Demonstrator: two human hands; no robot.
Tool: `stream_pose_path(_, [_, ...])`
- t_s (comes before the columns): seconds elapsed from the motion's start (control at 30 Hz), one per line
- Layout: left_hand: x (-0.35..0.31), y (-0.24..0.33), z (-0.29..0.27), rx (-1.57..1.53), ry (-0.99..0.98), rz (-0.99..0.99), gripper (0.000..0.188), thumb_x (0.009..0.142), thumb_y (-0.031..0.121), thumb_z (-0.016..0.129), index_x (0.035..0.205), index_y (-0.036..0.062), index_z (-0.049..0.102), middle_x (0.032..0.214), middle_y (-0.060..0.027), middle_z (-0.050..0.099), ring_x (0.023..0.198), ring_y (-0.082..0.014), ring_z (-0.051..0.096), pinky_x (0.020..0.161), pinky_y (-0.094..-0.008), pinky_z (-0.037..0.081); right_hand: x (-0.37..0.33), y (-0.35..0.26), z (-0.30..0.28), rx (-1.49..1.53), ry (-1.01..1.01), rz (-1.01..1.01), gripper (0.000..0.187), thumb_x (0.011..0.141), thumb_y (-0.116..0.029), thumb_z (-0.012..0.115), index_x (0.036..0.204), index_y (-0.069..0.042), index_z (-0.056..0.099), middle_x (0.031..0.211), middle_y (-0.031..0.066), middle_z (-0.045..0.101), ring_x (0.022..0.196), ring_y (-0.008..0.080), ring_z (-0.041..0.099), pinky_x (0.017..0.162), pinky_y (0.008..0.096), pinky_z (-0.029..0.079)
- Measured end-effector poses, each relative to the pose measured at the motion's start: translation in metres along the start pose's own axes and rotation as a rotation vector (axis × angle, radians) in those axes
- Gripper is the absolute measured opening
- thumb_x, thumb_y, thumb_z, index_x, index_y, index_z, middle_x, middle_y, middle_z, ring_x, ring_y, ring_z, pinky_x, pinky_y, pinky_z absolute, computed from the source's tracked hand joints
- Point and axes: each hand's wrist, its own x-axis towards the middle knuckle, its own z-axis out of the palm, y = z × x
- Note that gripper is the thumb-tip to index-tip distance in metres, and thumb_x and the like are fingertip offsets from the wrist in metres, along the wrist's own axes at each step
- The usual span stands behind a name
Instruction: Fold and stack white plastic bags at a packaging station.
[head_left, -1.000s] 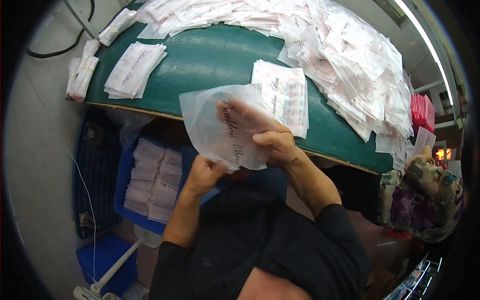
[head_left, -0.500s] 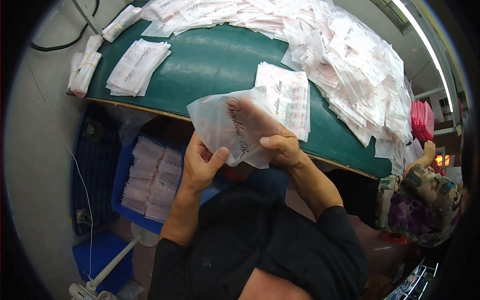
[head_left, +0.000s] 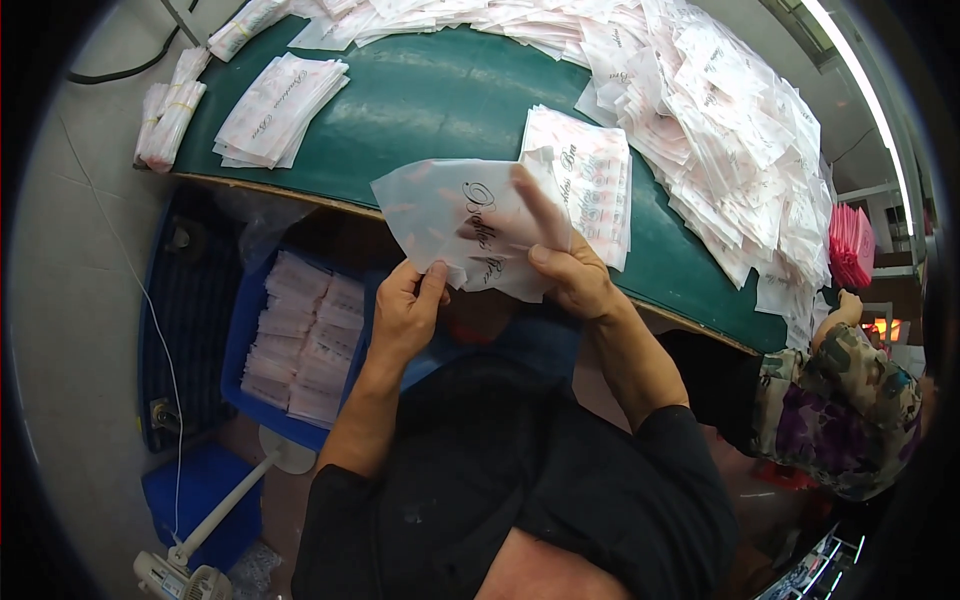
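Note:
Between my two hands, just off the table's near edge, is a frosted translucent plastic bag point(head_left: 440, 200) with dark script on it. My left hand point(head_left: 409, 310) pinches its lower left corner between thumb and fingers. My right hand point(head_left: 577, 275) grips the right side, thumb in front, with the other fingers showing dimly through the film. Right behind the bag lies a neat stack of similar printed bags point(head_left: 600, 165). A second flat stack point(head_left: 282, 110) rests at the table's left.
A large heap of loose bags point(head_left: 720, 150) covers the green table's point(head_left: 430, 100) right and far sides. Banded bundles point(head_left: 172, 120) sit at the left edge. Below left are a blue crate point(head_left: 240, 375) of bags and a fan point(head_left: 180, 575). A person in a camouflage sleeve point(head_left: 850, 400) works at right.
Both hands have raised the bag slightly, and it is spread flatter with its print more level. My left hand has gone from a looser hold to a pinch at the corner.

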Motion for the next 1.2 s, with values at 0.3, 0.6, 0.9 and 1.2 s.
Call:
stream_pose_path(0.3, [0.001, -0.002, 0.007, -0.118, -0.072, -0.040, 0.018, 0.102, 0.011, 0.063, 0.112, -0.0032, 0.070, 0.091, -0.0031, 0.068, 0.081, -0.0065, 0.061, 0.073, -0.0230, 0.050, -0.005, 0.002, -0.005, -0.389, 0.038, -0.106, 0.079, 0.098, -0.015, 0.051, 0.169, -0.005, 0.016, 0.172, 0.0183, 0.026, 0.159, 0.0284, 0.024, 0.127, 0.0431, 0.020])
stream_pose_path(0.6, [0.020, 0.030, -0.048, -0.440, -0.077, 0.175, 0.050, 0.100, 0.021, 0.075, 0.140, -0.0005, 0.054, 0.124, -0.0097, 0.066, 0.106, -0.0119, 0.063, 0.083, -0.0241, 0.052, -0.013, -0.013, -0.019, -0.340, 0.010, -0.014, 0.076, 0.100, -0.029, 0.060, 0.162, 0.004, 0.031, 0.159, 0.0219, 0.045, 0.145, 0.0298, 0.047, 0.121, 0.0420, 0.033])
stream_pose_path(0.9, [0.016, 0.054, -0.015, -0.105, -0.084, 0.182, 0.018, 0.100, 0.012, 0.073, 0.111, -0.0022, 0.074, 0.094, -0.0016, 0.073, 0.086, -0.0098, 0.065, 0.078, -0.0251, 0.053, -0.019, 0.045, 0.005, -0.648, -0.177, 0.158, 0.041, 0.093, -0.012, 0.065, 0.132, 0.000, 0.062, 0.117, 0.0143, 0.069, 0.114, 0.0214, 0.063, 0.100, 0.0361, 0.051])
stream_pose_path(1.2, [-0.004, 0.022, 0.002, -0.244, 0.021, 0.044, 0.022, 0.097, 0.019, 0.079, 0.107, -0.0005, 0.075, 0.100, -0.0028, 0.076, 0.091, -0.0113, 0.068, 0.083, -0.0263, 0.054, -0.008, 0.033, 0.008, 0.115, -0.018, 0.115, 0.074, 0.097, -0.030, 0.059, 0.159, 0.004, 0.038, 0.152, 0.0175, 0.052, 0.145, 0.0270, 0.044, 0.124, 0.0422, 0.029])
